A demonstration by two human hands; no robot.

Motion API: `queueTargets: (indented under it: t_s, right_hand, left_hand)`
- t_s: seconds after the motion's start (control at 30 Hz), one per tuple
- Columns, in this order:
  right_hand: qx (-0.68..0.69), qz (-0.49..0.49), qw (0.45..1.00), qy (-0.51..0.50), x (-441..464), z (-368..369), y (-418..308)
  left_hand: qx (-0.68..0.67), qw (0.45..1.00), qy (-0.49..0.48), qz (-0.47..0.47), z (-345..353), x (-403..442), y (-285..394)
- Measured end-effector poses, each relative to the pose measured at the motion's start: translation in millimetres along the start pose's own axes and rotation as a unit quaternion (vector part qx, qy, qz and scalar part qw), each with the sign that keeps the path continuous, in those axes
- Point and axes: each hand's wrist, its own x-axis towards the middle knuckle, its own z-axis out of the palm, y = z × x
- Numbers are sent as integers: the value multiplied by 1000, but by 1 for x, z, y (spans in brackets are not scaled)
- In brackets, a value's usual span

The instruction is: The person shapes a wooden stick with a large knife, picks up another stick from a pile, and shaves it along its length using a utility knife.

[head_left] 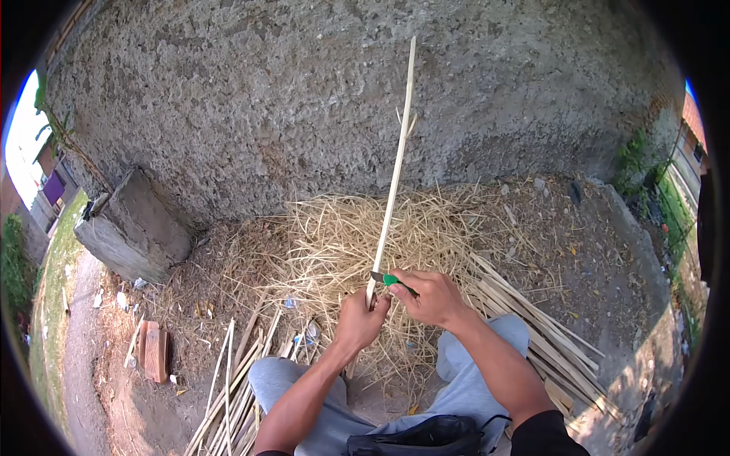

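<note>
My left hand point(360, 319) is wrapped round the lower end of a long pale wooden strip point(395, 171), which points up and slightly right towards the wall. Thin slivers stick out from the strip's upper half. In my right hand point(432, 298) is a knife with a green handle point(391, 280); its short dark blade point(376, 277) lies against the strip just above my left hand. Below and behind the strip, a heap of pale shavings point(334, 228) covers the ground.
A rough grey wall point(304, 99) rises in front. Bundled strips lie at the left point(236, 403) and the right point(547, 342) of my legs. A concrete block point(141, 228) leans by the wall, and a reddish brick piece point(155, 353) lies at the left. A black bag point(426, 438) is at my lap.
</note>
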Motion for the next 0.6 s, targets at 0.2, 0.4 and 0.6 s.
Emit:
queueTargets:
  t_s: [0.2, 0.4, 0.6]
  right_hand:
    - [-36, -51, 995, 72, -2, 6, 5]
    - [-68, -88, 987, 117, -6, 15, -3]
    - [-51, -32, 996, 69, -4, 12, -14]
  left_hand:
    - [85, 996, 19, 32, -11, -12, 9]
    - [94, 995, 20, 42, -18, -19, 2]
    - [75, 997, 28, 9, -20, -21, -1]
